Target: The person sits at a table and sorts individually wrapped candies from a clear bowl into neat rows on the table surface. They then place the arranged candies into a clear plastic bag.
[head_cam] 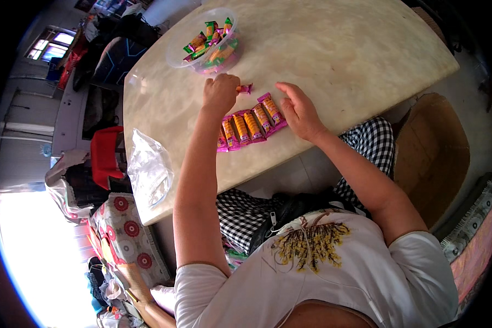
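My left hand [221, 92] is above the table just below the clear plastic bowl, its fingers closed around a small pink-wrapped snack packet [246, 88] whose end sticks out to the right. Below it, several pink packets with orange, ridged-looking contents [252, 125] lie side by side in a slanting row; my left forearm partly covers the row's left end. My right hand [299, 112] rests beside the row's right end, empty, with thumb and forefinger apart. The round bowl [174, 53] holds a loose pile of green and pink packets [209, 43].
A crumpled clear plastic bag [149, 168] lies at the left side of the marble-patterned table [332, 53]. An open cardboard box [432, 156] stands on the floor at right. Past the left table edge are a red cloth [106, 156] and a flower-patterned cover [131, 235].
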A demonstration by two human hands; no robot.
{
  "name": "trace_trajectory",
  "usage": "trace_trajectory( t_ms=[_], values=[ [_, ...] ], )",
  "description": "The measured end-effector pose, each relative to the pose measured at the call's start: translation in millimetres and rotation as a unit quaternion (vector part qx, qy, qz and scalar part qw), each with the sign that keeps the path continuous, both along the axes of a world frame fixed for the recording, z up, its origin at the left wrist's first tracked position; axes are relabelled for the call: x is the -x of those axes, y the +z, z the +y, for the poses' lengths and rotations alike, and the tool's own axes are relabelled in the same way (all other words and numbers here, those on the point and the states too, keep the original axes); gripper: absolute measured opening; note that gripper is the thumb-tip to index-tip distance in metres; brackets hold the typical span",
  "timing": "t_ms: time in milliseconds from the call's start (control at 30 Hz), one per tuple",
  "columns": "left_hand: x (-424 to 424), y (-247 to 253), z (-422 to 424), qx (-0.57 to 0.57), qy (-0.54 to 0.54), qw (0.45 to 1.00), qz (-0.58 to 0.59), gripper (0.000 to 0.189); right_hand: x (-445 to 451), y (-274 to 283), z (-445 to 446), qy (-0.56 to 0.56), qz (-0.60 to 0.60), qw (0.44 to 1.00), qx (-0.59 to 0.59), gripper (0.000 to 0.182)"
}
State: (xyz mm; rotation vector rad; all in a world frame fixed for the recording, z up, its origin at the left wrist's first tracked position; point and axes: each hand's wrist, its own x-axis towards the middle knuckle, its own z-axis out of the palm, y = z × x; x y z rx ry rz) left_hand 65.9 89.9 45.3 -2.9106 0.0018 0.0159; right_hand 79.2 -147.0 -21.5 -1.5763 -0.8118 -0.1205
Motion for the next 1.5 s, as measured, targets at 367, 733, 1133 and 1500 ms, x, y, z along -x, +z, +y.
trace_trajectory(
  t_ms=[367, 733, 1133, 1500],
  values=[
    [46.7, 22.5, -55.8, 0.309, 0.038, 0.923, -0.227, 0.022, -2.3, -6.8, 5.8, 0.041, 0.077, 0.994, -0.058, 0.024],
    [100.2, -7.2, -152.0, 0.140, -0.148, 0.917, -0.343, 0.034, 10.4, 26.2, -15.4, 0.183, 0.420, 0.868, -0.190, 0.021],
    [193.1, -41.7, -164.2, 0.214, -0.107, 0.923, -0.302, 0.028, -37.7, 13.1, -15.7, 0.101, 0.367, 0.925, -0.024, 0.027],
    [234.4, -55.2, -162.8, 0.283, -0.053, 0.915, -0.282, 0.025, -49.0, -0.6, 8.1, -0.034, 0.099, 0.973, 0.207, 0.031]
  ],
)
